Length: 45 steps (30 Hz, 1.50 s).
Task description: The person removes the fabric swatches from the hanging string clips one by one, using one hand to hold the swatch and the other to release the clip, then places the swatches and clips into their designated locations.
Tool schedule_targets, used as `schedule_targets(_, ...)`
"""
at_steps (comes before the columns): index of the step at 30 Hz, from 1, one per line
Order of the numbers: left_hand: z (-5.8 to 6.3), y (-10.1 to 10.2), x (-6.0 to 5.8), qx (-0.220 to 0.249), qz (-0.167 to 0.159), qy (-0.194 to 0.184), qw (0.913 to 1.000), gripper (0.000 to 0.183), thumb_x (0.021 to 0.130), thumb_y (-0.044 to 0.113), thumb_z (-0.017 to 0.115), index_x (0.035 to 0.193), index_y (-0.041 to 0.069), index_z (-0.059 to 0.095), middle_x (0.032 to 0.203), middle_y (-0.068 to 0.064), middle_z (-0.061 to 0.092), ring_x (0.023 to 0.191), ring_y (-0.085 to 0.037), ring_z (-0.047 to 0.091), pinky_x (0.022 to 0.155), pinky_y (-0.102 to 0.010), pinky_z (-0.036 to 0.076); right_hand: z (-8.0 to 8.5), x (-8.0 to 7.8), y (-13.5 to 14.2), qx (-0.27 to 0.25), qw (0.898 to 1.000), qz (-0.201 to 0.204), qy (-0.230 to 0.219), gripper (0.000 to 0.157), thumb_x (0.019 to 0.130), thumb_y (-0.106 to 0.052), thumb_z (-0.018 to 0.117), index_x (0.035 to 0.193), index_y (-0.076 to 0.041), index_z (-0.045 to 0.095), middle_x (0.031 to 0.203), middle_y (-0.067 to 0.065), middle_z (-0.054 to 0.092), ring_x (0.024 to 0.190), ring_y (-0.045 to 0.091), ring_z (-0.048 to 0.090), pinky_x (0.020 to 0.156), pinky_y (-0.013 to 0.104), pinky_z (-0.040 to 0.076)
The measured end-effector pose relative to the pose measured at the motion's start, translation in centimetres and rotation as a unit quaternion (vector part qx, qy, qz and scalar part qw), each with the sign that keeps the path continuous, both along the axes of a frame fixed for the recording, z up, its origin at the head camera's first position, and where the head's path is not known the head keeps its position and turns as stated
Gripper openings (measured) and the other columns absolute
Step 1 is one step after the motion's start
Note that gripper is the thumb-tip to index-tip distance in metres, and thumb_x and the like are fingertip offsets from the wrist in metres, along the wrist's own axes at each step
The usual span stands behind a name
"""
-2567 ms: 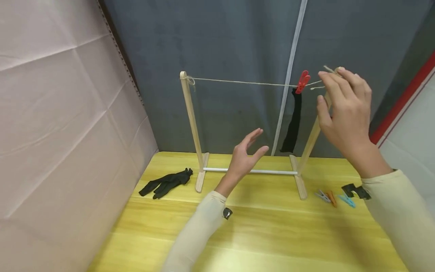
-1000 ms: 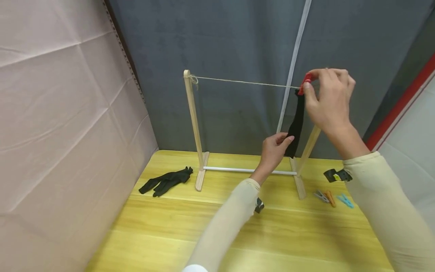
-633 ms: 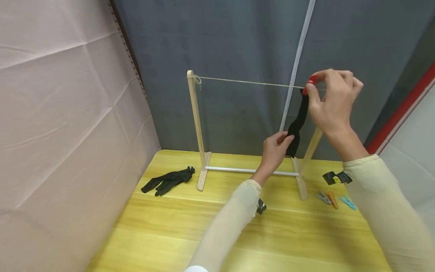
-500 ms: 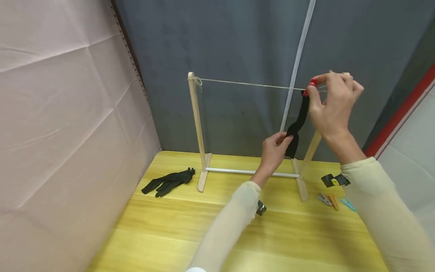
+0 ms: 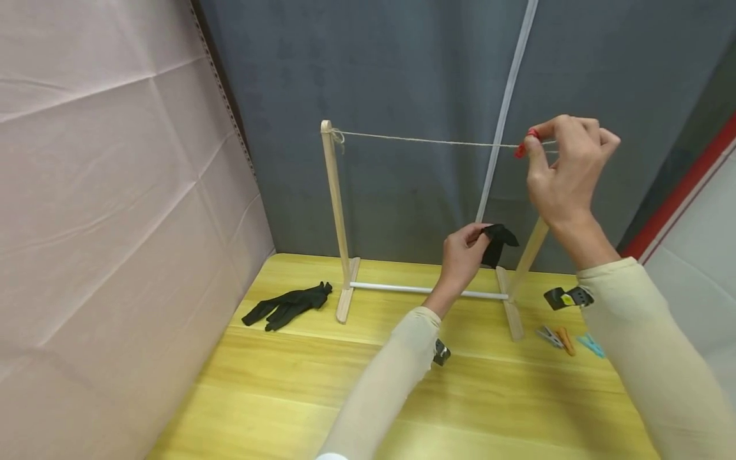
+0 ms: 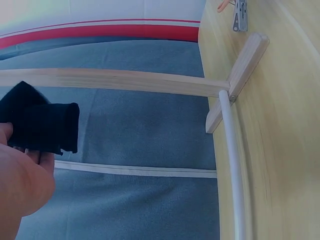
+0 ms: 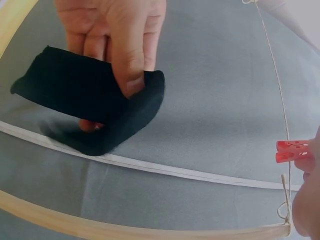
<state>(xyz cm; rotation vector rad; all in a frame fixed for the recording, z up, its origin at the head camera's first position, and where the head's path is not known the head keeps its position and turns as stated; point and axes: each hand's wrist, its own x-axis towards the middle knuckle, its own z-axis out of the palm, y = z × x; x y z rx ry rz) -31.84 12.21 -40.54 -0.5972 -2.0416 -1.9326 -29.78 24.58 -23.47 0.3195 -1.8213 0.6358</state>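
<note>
My left hand (image 5: 463, 257) pinches a limp black sock (image 5: 498, 244) between thumb and fingers, below the right end of the string (image 5: 425, 139). In the right wrist view, the sock (image 7: 70, 85) folds over, its loose end blurred. Higher up, my right hand (image 5: 570, 167) pinches a red clothespin (image 5: 521, 151) at the string, near the right post. No cloth hangs from this clothespin (image 7: 291, 151) now. The left wrist view shows the sock's hemmed end (image 6: 70, 127) beyond the fingers.
A wooden rack with a left post (image 5: 336, 204), a right post (image 5: 530, 252) and a white crossbar (image 5: 397, 287) stands on the table (image 5: 299, 383). More black socks (image 5: 290, 305) lie at left. Grey (image 5: 549, 337), orange (image 5: 566, 341) and blue (image 5: 591, 345) clothespins lie at right.
Both hands came to the hanging sock, the right taking the clothespin, the left the sock. The sock has come off the string and its upper end has flopped down over my left hand.
</note>
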Motion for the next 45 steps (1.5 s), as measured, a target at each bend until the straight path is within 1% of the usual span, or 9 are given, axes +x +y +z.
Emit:
schedule_targets(7,-0.6,-0.3,-0.1,0.007,-0.004,-0.013,0.9999,0.02,0.106,0.026,0.067,0.117,0.017,0.081,0.115,-0.002,0.081,0.099,0.003,0.074,0.084,-0.015,0.06,0.1,0.1,-0.1,-0.006,1.0,0.003,0.017,0.045,0.109,-0.038,0.058,0.111,0.005,0.073,0.111,0.023,0.077,0.113,0.044,0.056,0.111,0.032,0.018)
schedule_targets(15,-0.6,-1.0,0.5,0.029,0.004,-0.02,0.9994,0.02,0.106,0.026,0.066,0.114,0.014,0.079,0.11,-0.005,0.082,0.095,0.001,0.074,0.081,-0.016,0.06,0.0,0.1,-0.3,-0.044,0.997,0.027,0.048,0.039,0.104,-0.034,0.067,0.107,0.004,0.076,0.106,0.02,0.078,0.108,0.041,0.059,0.108,0.027,0.019)
schedule_targets(19,-0.1,-1.3,1.3,0.056,0.003,-0.028,0.9981,0.018,0.104,0.025,0.068,0.109,0.01,0.078,0.105,-0.009,0.081,0.087,0.002,0.073,0.077,-0.017,0.06,0.0,0.3,-0.3,-0.057,0.996,0.039,0.056,0.036,0.102,-0.03,0.071,0.106,0.005,0.076,0.104,0.021,0.079,0.102,0.018,0.059,0.107,0.025,0.02)
schedule_targets(22,0.4,-1.6,1.9,0.068,0.005,-0.034,0.9971,0.018,0.103,0.024,0.069,0.105,0.009,0.077,0.1,-0.012,0.081,0.081,0.004,0.071,0.073,-0.017,0.059,-0.3,0.7,-0.2,-0.069,0.995,0.041,0.063,0.036,0.1,-0.029,0.072,0.106,0.007,0.075,0.104,0.022,0.078,0.103,-0.003,0.047,0.106,0.025,0.02)
schedule_targets(25,0.7,-2.0,2.3,0.078,0.012,-0.043,0.996,0.018,0.102,0.023,0.068,0.1,0.006,0.075,0.091,-0.013,0.08,0.072,0.003,0.068,0.066,-0.017,0.058,-1.0,1.3,0.0,-0.076,0.994,0.041,0.071,0.036,0.097,-0.027,0.074,0.105,0.008,0.075,0.104,0.024,0.078,0.102,-0.008,0.042,0.106,0.026,0.022)
schedule_targets(30,0.5,-3.0,2.7,0.074,0.025,-0.063,0.995,0.019,0.1,0.023,0.065,0.091,0.006,0.07,0.073,-0.002,0.07,0.062,-0.001,0.063,0.057,-0.018,0.054,-3.2,2.1,0.7,-0.068,0.994,0.048,0.07,0.038,0.091,-0.027,0.076,0.103,0.009,0.074,0.101,0.027,0.077,0.1,-0.004,0.042,0.107,0.029,0.025)
schedule_targets(33,0.0,-3.7,2.9,0.067,0.034,-0.068,0.9948,0.02,0.099,0.023,0.064,0.087,0.008,0.068,0.068,0.005,0.065,0.06,-0.003,0.06,0.055,-0.019,0.052,-4.6,2.3,1.4,-0.053,0.996,0.052,0.057,0.043,0.09,-0.033,0.073,0.101,0.009,0.074,0.097,0.028,0.076,0.093,0.012,0.05,0.106,0.032,0.026)
schedule_targets(37,-0.7,-5.0,3.0,0.06,0.046,-0.073,0.9945,0.02,0.098,0.023,0.064,0.084,0.009,0.065,0.065,0.007,0.061,0.057,-0.005,0.058,0.052,-0.021,0.05,-6.2,2.6,2.6,-0.037,0.997,0.055,0.035,0.049,0.089,-0.038,0.067,0.096,0.009,0.073,0.09,0.029,0.073,0.089,0.038,0.049,0.103,0.038,0.03)
schedule_targets(45,-2.9,-8.3,2.7,0.05,0.051,-0.107,0.9916,0.021,0.101,0.022,0.062,0.082,0.013,0.06,0.063,0.005,0.055,0.059,-0.011,0.056,0.052,-0.026,0.05,-10.2,3.5,5.3,-0.01,0.999,0.046,-0.009,0.049,0.087,-0.036,0.065,0.091,0.012,0.07,0.086,0.032,0.067,0.09,0.046,0.049,0.093,0.051,0.033)
